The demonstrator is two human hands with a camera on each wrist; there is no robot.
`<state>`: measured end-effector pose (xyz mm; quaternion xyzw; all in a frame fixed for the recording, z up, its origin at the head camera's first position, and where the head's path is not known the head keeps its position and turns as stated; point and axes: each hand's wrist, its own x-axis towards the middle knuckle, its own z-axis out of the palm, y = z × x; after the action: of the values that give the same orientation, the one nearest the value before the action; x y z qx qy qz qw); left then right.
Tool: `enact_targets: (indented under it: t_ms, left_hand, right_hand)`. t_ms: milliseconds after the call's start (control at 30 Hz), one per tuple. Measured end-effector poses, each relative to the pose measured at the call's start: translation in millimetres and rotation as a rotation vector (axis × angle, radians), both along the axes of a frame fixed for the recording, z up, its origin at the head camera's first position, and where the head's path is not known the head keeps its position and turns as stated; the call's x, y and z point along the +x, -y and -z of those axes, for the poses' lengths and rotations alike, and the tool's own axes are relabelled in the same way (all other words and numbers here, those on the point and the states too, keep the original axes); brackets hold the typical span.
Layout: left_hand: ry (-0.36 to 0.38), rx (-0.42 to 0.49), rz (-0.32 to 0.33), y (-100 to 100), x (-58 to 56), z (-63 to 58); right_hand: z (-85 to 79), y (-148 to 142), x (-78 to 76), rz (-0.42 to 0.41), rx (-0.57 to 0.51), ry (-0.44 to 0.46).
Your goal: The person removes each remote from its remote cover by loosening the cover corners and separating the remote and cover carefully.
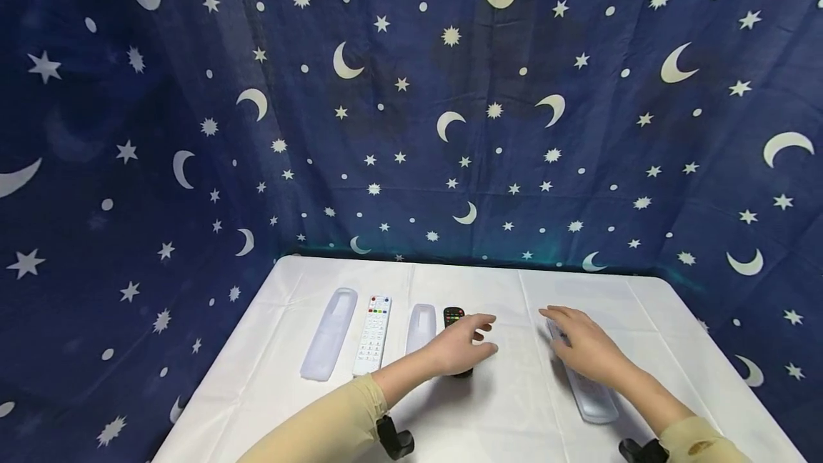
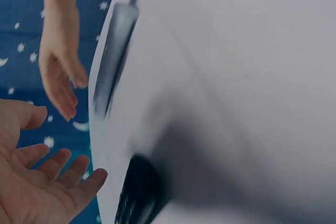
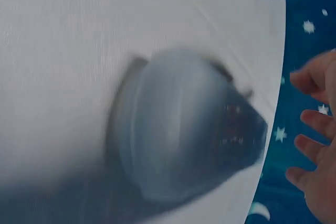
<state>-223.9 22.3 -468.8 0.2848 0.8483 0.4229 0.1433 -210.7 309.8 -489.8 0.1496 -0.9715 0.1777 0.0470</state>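
Note:
My left hand (image 1: 458, 345) hovers with loosely spread fingers above a black remote control (image 1: 454, 315), hiding most of it in the head view. Nothing lies between its fingers in the left wrist view, and the black remote (image 2: 139, 190) is beside the hand there. On the right, my right hand (image 1: 586, 349) hangs over a remote in a translucent silicone cover (image 1: 594, 402), overlapping its upper part. The right wrist view shows the covered remote (image 3: 178, 129) large and blurred, with the right hand's relaxed fingers (image 3: 317, 121) apart from it.
Left of the hands, a white remote (image 1: 371, 334) lies between a long translucent cover (image 1: 329, 334) and a shorter one (image 1: 421, 327), which the left forearm partly hides. A white cloth covers the table (image 1: 508, 406). Behind it hangs a blue curtain (image 1: 418, 127) with moons and stars.

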Motion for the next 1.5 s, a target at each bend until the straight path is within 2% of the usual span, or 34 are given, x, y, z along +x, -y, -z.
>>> enact_targets:
  t_ms: [133, 267, 367, 433, 600, 667, 767, 867, 1033, 1267, 1500]
  left_hand:
    - [0.014, -0.01, 0.035, -19.7, 7.8, 3.5]
    - [0.091, 0.041, 0.034, -40.0, 12.7, 5.6]
    - [0.177, 0.09, -0.013, -58.8, 15.8, 8.1]
    - [0.263, 0.138, -0.057, -72.2, 19.1, 10.6]
    - [0.519, 0.349, -0.183, -105.6, 26.5, 16.8]
    - [0.586, 0.411, -0.235, -116.4, 28.0, 18.4]
    - [0.647, 0.433, -0.293, -128.7, 29.7, 20.4]
    - [0.689, 0.421, -0.326, -138.2, 30.3, 23.4]
    - [0.735, 0.425, -0.339, -149.2, 31.2, 30.1]
    - [0.751, 0.448, -0.375, -156.4, 29.1, 35.2]
    - [0.734, 0.483, -0.413, -154.3, 21.8, 33.9]
  right_hand:
    - [0.1, -16.4, -1.8, 0.034, -0.091, 0.069]
    - [-5.7, -30.0, -0.5, 0.06, -0.177, 0.184]
    - [-9.5, -40.4, 0.1, 0.094, -0.227, 0.271]
    - [-10.8, -47.1, -0.4, 0.115, -0.272, 0.325]
    - [-11.2, -58.6, 0.4, 0.207, -0.385, 0.474]
    - [-9.8, -61.4, 2.0, 0.235, -0.427, 0.527]
    - [-7.6, -64.7, 4.8, 0.246, -0.496, 0.585]
    - [-4.2, -67.1, 6.9, 0.253, -0.555, 0.612]
    - [1.7, -68.6, 6.5, 0.292, -0.559, 0.614]
    - [10.9, -65.3, 4.0, 0.355, -0.551, 0.606]
    - [13.4, -63.8, 4.9, 0.376, -0.674, 0.594]
